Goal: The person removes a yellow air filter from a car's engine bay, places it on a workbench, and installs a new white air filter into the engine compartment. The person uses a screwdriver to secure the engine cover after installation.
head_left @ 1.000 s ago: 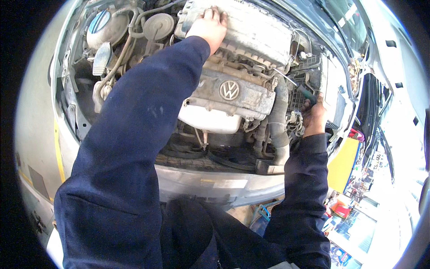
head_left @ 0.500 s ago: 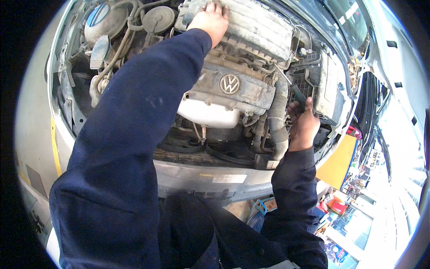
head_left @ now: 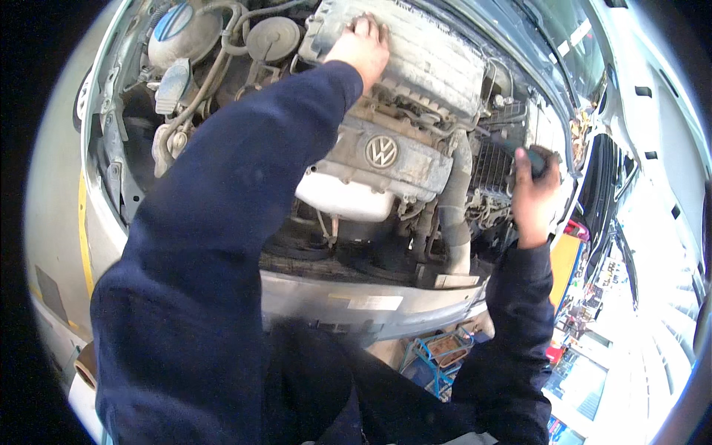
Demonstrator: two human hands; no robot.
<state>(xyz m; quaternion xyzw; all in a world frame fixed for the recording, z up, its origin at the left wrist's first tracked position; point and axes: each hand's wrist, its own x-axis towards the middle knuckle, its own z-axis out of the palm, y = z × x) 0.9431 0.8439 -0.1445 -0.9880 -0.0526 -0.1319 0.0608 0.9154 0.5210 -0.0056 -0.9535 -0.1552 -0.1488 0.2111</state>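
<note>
Over between 2 and 3 o'clock in the engine bay there's a dark green tool handle, sitting in the right hand with the thumb on one side and the fingers curled round the other. The business end is too blurry for me to make out. Just inward of it, at about 2 o'clock, there's a black gridded part and then a fat ribbed hose. Up at 12 the left hand is lying palm-down with the fingers slightly bent, not gripping anything, just resting on a big dusty grey cover that runs off toward 1 o'clock. Below that cover is the grimy engine top with a round emblem, and a pale silver part sits near dead centre. At 11 there's a round disc-shaped piece, then a grubby reservoir with a blue cap at half ten. Further out, there's a blue metal frame at 5 o'clock and a yellow floor line at 9.
</note>
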